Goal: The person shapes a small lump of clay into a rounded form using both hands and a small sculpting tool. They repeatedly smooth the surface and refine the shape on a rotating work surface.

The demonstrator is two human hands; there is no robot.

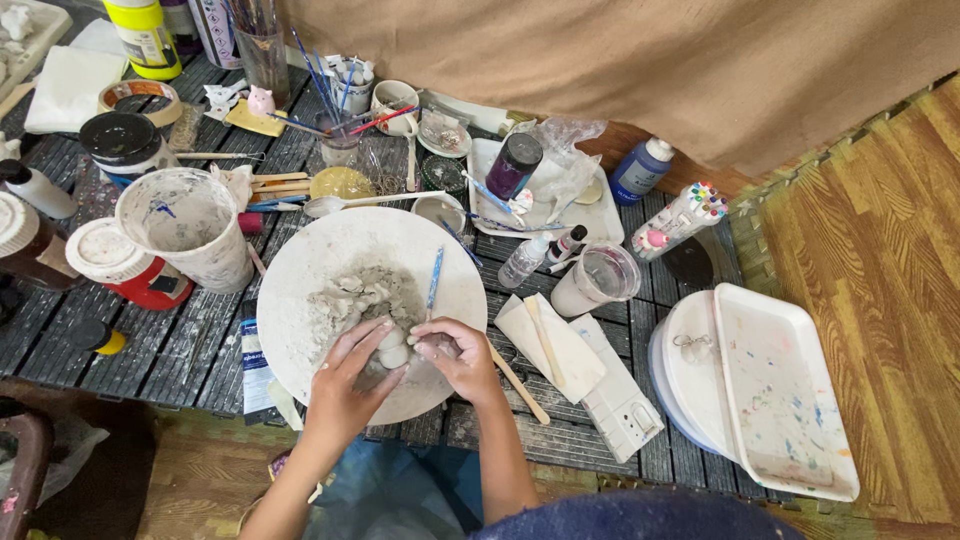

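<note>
Both hands meet over the near half of a round white board that lies flat on a dark slatted table. The left hand cups a small pale clay piece from the side, fingers curled loosely about it, probably to keep it from sliding on the dusty surface. The right hand is closed on a grey clay lump, thumb and fingers pinched round it, just beside the pale piece; whether the two bits of clay touch I cannot tell. More grey clay is smeared and crumbled across the middle of the board, just beyond the fingertips, so fresh material sits within reach. A blue-handled tool rests on the board above the right hand, its tip toward the clay. Around the board the supplies crowd close: a paint-spattered cup and a red tub with a white lid to the left, a clear cup to the right, and a wooden stick poking out from under the board's right edge. A white tray streaked with old paint lies tilted over a round basin farther right, well apart from the work. Brushes stand in pots along the far side, near a tan cloth.
</note>
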